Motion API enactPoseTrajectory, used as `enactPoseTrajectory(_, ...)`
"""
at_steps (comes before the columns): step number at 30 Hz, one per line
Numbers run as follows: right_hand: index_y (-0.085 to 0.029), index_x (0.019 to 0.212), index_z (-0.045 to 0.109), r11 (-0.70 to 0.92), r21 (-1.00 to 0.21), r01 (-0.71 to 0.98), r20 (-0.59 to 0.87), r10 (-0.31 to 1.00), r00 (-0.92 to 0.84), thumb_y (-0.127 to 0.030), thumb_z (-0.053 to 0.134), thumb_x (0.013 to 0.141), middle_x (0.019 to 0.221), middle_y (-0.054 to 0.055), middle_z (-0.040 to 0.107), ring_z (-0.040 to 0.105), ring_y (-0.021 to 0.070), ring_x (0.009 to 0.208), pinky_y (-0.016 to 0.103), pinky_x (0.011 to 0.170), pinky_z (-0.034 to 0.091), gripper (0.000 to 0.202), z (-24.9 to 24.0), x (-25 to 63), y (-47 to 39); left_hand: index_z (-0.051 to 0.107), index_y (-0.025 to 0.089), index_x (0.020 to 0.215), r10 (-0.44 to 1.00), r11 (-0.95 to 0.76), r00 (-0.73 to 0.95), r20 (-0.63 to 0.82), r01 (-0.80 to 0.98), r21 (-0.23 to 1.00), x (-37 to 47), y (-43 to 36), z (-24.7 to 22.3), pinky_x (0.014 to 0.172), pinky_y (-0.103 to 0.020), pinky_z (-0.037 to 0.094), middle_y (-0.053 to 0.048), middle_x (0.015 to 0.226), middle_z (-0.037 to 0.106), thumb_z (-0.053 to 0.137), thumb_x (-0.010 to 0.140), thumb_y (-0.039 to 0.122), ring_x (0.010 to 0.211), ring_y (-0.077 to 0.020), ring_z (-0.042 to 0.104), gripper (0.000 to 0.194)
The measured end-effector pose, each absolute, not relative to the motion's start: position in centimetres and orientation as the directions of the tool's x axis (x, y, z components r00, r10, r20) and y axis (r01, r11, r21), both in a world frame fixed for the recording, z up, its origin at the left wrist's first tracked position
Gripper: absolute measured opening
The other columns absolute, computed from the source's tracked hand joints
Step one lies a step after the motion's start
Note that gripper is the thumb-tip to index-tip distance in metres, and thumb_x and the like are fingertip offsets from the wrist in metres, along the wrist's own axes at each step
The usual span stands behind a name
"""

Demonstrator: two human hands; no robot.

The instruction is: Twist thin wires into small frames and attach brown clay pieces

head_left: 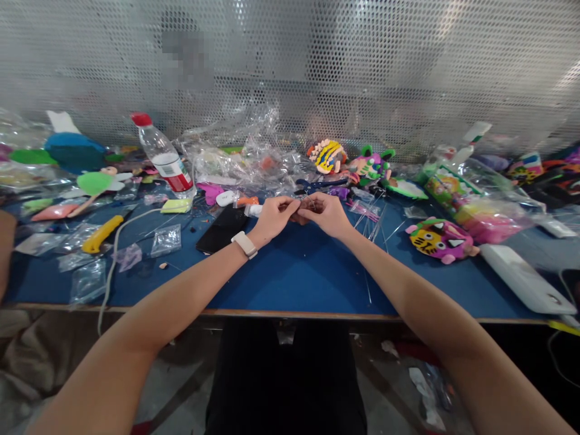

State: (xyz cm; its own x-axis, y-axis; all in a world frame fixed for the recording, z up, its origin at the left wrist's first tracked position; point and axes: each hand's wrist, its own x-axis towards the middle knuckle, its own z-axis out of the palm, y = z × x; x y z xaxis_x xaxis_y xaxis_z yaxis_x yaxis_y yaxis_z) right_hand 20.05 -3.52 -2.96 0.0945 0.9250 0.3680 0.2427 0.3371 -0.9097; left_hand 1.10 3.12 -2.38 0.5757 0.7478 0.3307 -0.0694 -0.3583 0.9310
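My left hand (275, 217) and my right hand (325, 212) meet above the middle of the blue table (290, 266). Thumb and fingers are pinched together on each side, around something small and dark with thin wire-like strands; its exact form cannot be made out. A pale band (245, 244) circles my left wrist. Beside that wrist lies a black phone (223, 229), partly hidden by the hand. Thin metal wires (374, 226) are spread on the table just right of my right hand. Behind the hands are dark-handled pliers (319, 185).
Left: a red-capped bottle (167, 158), yellow knife (102, 234), white cable (113, 260) and small plastic bags (166, 240). Right: a tiger-faced clay piece (439, 240) and a white power bank (525, 277). Behind: clear plastic wrap (267, 163), clay figures (327, 157) and a perforated metal panel (290, 72).
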Motion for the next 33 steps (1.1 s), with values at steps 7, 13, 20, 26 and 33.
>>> enactPoseTrajectory(7, -0.024, 0.096, 0.076, 0.364, -0.888, 0.28, 0.406, 0.908, 0.107, -0.06, 0.091, 0.084, 0.086, 0.005, 0.079, 0.075, 0.023, 0.076, 0.042, 0.073, 0.064, 0.041, -2.85, 19.99, -3.51, 0.076, 0.018, 0.092, 0.72, -0.376, 0.602, 0.346, -0.081, 0.923, 1.05, 3.15, -2.27, 0.08, -0.041, 0.072, -0.01, 0.085, 0.083, 0.076, 0.1, 0.065, 0.077, -0.0218, 0.081, 0.048)
enactPoseTrajectory(13, -0.024, 0.093, 0.077, 0.381, -0.876, 0.295, 0.431, 0.894, 0.124, -0.057, 0.09, 0.086, 0.081, 0.003, 0.076, 0.072, 0.0215, 0.072, 0.04, 0.069, 0.061, 0.036, -3.05, 20.21, -3.32, 0.075, 0.018, 0.094, 0.73, -0.325, 0.606, 0.315, -0.097, 0.941, 1.2, 3.25, -2.47, 0.083, -0.04, 0.072, -0.01, 0.091, 0.084, 0.066, 0.107, 0.052, 0.082, -0.0208, 0.082, 0.037)
enactPoseTrajectory(20, -0.025, 0.102, 0.083, 0.368, -0.9, 0.233, 0.402, 0.908, 0.115, -0.077, 0.082, 0.088, 0.084, 0.004, 0.08, 0.073, 0.0225, 0.072, 0.041, 0.072, 0.064, 0.053, -2.79, 20.06, -3.35, 0.075, 0.016, 0.097, 0.688, -0.355, 0.646, 0.332, -0.1, 0.93, 1.29, 3.61, -2.98, 0.084, -0.038, 0.069, -0.011, 0.096, 0.082, 0.075, 0.101, 0.043, 0.086, -0.0192, 0.079, 0.027)
enactPoseTrajectory(26, -0.026, 0.086, 0.074, 0.349, -0.9, 0.262, 0.383, 0.919, 0.09, -0.091, 0.068, 0.091, 0.077, 0.004, 0.075, 0.076, 0.0251, 0.074, 0.042, 0.072, 0.066, 0.066, -2.74, 20.08, -3.32, 0.072, 0.017, 0.087, 0.689, -0.39, 0.624, 0.369, -0.11, 0.914, 1.19, 3.8, -3.13, 0.075, -0.033, 0.064, -0.008, 0.083, 0.076, 0.077, 0.098, 0.064, 0.077, -0.0175, 0.072, 0.048)
enactPoseTrajectory(33, -0.026, 0.097, 0.079, 0.361, -0.902, 0.236, 0.406, 0.895, 0.184, -0.089, 0.073, 0.089, 0.088, 0.007, 0.08, 0.076, 0.0252, 0.075, 0.041, 0.066, 0.066, 0.064, -2.73, 20.25, -3.22, 0.069, 0.019, 0.079, 0.702, -0.439, 0.59, 0.4, -0.085, 0.895, 1.18, 3.88, -2.9, 0.069, -0.031, 0.056, -0.006, 0.075, 0.072, 0.08, 0.094, 0.068, 0.071, -0.0162, 0.066, 0.053)
